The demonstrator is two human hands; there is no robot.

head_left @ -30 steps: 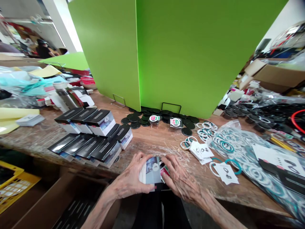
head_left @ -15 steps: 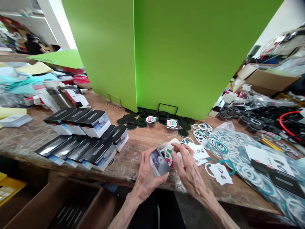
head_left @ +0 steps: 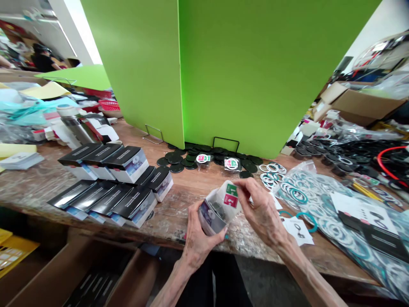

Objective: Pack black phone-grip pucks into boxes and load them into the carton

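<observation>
Holding the small grey-and-white printed cardboard box point(head_left: 209, 218), I keep it tilted between my hands, above the near edge of the worn wooden bench point(head_left: 179, 217). Its open end faces up toward my right hand point(head_left: 266, 213). My left hand point(head_left: 198, 241) is curved around the box, fingers along the far side and thumb across the near side. My right hand is nearly closed, thumb and forefinger pinching the edge of a translucent plastic wrapping point(head_left: 223, 192) at the opening.

Change noted: half a second ago, my right fingers partly covered the green-and-red printed label point(head_left: 230, 199); it now shows its full face, higher, beside my fingertips. I judge that the wrapping stands further out of the box, its lower part not yet clear. I cannot tell whether it is a bag or a liner.

Directly beyond my hands lie two plastic-wrapped packets with red-and-green labels point(head_left: 231, 164) and flat black round discs point(head_left: 174, 157). Left of my left hand stand stacked black-topped cardboard boxes point(head_left: 129, 162). Right of my right hand are a white paper card with handwritten marks point(head_left: 297, 231) and a clear plastic bag of teal-and-white rings point(head_left: 341, 232).
</observation>
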